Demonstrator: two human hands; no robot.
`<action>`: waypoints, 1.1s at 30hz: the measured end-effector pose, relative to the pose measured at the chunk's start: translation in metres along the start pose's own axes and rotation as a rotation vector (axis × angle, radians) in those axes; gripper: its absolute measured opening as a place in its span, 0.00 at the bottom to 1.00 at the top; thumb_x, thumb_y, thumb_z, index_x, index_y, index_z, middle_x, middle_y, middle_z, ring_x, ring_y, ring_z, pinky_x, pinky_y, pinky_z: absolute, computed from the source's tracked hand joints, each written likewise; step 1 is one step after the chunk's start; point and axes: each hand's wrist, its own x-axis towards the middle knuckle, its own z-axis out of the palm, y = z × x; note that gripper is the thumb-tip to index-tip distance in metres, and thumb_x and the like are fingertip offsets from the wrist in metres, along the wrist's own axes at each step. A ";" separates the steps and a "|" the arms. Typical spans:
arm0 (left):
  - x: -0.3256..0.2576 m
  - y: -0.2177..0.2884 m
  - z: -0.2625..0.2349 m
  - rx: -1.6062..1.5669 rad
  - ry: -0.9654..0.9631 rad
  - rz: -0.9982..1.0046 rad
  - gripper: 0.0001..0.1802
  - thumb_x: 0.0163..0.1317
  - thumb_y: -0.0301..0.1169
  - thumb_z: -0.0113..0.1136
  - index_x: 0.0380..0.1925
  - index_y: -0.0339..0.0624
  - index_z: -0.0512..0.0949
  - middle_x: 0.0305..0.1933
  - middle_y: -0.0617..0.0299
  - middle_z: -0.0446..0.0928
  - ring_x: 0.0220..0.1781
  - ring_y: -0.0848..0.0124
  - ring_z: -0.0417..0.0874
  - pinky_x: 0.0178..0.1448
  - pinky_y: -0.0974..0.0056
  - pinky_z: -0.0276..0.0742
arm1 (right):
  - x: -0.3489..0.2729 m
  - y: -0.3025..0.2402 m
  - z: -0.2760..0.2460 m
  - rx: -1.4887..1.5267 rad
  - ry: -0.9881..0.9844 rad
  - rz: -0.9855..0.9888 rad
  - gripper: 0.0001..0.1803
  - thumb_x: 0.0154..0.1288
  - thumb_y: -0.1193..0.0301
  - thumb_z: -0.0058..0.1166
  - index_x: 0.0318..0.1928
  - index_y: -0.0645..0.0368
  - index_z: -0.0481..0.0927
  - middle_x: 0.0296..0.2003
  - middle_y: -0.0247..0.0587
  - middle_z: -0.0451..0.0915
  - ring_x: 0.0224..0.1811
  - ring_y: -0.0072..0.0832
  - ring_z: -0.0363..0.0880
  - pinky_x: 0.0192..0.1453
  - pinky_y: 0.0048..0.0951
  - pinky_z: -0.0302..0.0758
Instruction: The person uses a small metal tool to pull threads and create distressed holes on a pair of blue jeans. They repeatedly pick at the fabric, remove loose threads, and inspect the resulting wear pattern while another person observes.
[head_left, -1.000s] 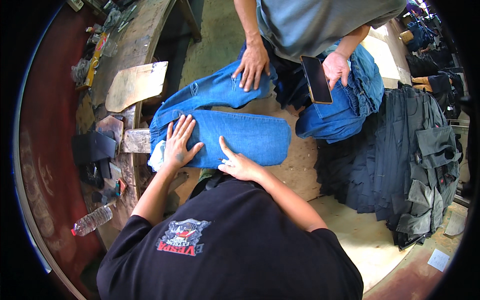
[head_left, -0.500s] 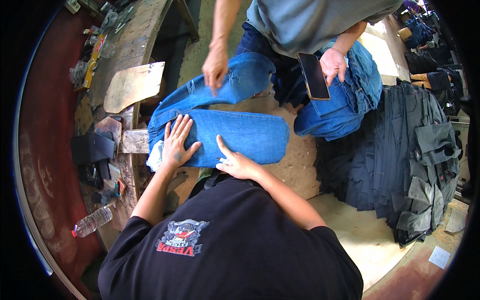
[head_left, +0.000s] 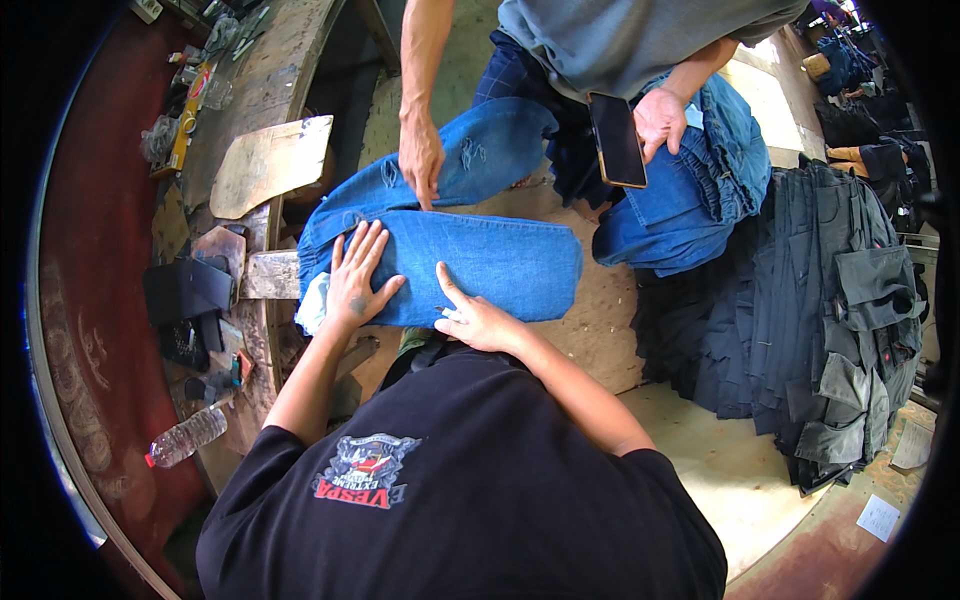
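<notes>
A blue denim garment (head_left: 490,265), its leg laid out flat, lies in front of me. My left hand (head_left: 357,280) rests open on its left part, fingers spread and palm down. At the near edge is my right hand (head_left: 478,318), one finger stretched over the denim and the others bent around a small pale thing (head_left: 450,314), too small to name. Beyond it curves a second stretch of ripped denim (head_left: 430,160). A co-worker's hand (head_left: 422,165) points down onto the seam there. That person's other hand (head_left: 660,122) is beside a dark phone (head_left: 617,140).
Crumpled blue jeans (head_left: 690,200) lie in front of the co-worker. A tall stack of dark grey garments (head_left: 780,290) is at the right. On the left stands a worn wooden bench (head_left: 262,85) with a board (head_left: 272,168) and a plastic bottle (head_left: 188,438) near its close end.
The co-worker's pointing hand has come down and slightly left onto the denim. The phone has shifted a little to the left. My hands hold about the same place on the denim.
</notes>
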 end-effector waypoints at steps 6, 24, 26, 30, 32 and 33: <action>-0.001 -0.001 0.002 0.012 0.010 0.000 0.49 0.70 0.55 0.74 0.85 0.45 0.71 0.92 0.54 0.66 0.96 0.56 0.58 0.96 0.39 0.44 | 0.001 0.000 -0.001 -0.044 -0.011 0.020 0.60 0.86 0.60 0.60 0.93 0.42 0.22 0.80 0.78 0.69 0.75 0.62 0.83 0.80 0.47 0.77; -0.001 -0.003 0.004 0.010 0.034 0.011 0.48 0.71 0.55 0.74 0.85 0.45 0.72 0.92 0.54 0.65 0.95 0.55 0.59 0.95 0.38 0.46 | 0.000 -0.003 0.001 -0.010 0.035 -0.012 0.61 0.85 0.62 0.62 0.93 0.41 0.25 0.75 0.75 0.77 0.74 0.60 0.84 0.79 0.46 0.78; -0.001 -0.003 0.004 0.003 0.033 0.014 0.48 0.71 0.55 0.74 0.85 0.45 0.71 0.92 0.54 0.66 0.95 0.54 0.60 0.95 0.36 0.46 | -0.001 -0.005 0.001 0.014 0.025 0.059 0.61 0.84 0.61 0.63 0.94 0.42 0.26 0.71 0.74 0.81 0.72 0.59 0.86 0.78 0.45 0.79; -0.001 -0.004 0.006 0.013 0.053 0.022 0.48 0.71 0.56 0.73 0.85 0.46 0.71 0.92 0.55 0.66 0.95 0.55 0.60 0.95 0.37 0.46 | -0.018 -0.006 0.005 -0.065 0.118 0.091 0.55 0.82 0.60 0.64 0.94 0.46 0.40 0.60 0.69 0.90 0.65 0.56 0.91 0.74 0.44 0.81; -0.003 -0.005 0.006 0.016 0.045 0.025 0.48 0.71 0.56 0.73 0.85 0.46 0.71 0.92 0.55 0.66 0.95 0.55 0.60 0.95 0.37 0.46 | -0.037 -0.002 0.010 -0.073 0.179 0.080 0.52 0.82 0.61 0.65 0.94 0.48 0.46 0.63 0.67 0.90 0.64 0.52 0.92 0.73 0.43 0.82; -0.003 -0.006 0.007 0.018 0.048 0.026 0.48 0.71 0.56 0.73 0.85 0.46 0.71 0.92 0.55 0.66 0.95 0.56 0.59 0.95 0.37 0.46 | -0.047 0.002 0.011 -0.085 0.263 0.041 0.51 0.83 0.62 0.65 0.94 0.48 0.48 0.64 0.65 0.90 0.64 0.48 0.92 0.72 0.43 0.82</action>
